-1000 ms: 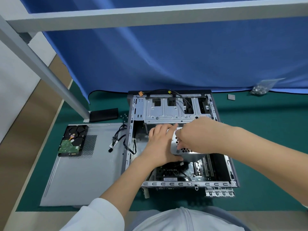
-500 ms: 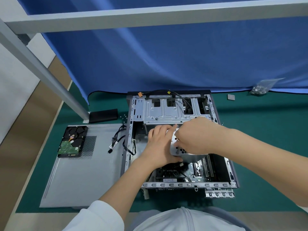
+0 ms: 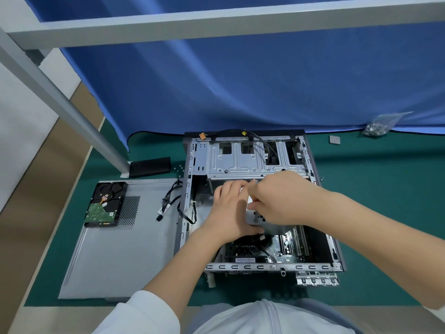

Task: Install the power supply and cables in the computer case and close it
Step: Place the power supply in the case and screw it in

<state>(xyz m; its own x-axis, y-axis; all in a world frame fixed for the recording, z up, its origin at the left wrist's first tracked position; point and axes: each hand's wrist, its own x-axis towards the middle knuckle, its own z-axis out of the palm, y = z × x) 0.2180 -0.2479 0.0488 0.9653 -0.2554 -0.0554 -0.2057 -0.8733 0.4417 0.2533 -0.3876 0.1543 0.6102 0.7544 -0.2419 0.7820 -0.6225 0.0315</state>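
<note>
The open computer case (image 3: 265,266) lies on its side on the green mat. Inside it sits the silver power supply (image 3: 277,229), just below the drive cage (image 3: 240,162), largely hidden by both hands. My left hand (image 3: 228,208) grips its left end with the fingers lying over the top. From the right, my right hand (image 3: 277,198) reaches across and holds its top with curled fingers. Nearer me, the motherboard (image 3: 284,247) shows below the supply. Loose black cables (image 3: 171,201) hang out over the case's left wall.
The grey side panel (image 3: 120,256) lies flat left of the case, with a hard drive (image 3: 104,204) on its far corner. A black box (image 3: 149,167) and small screws (image 3: 179,168) lie behind it. A bag of screws (image 3: 378,126) lies far right by the blue curtain.
The power supply has settled a little flatter in the case, so less of its perforated face shows. My right hand's fingers have slid further over it. My left hand has barely moved.
</note>
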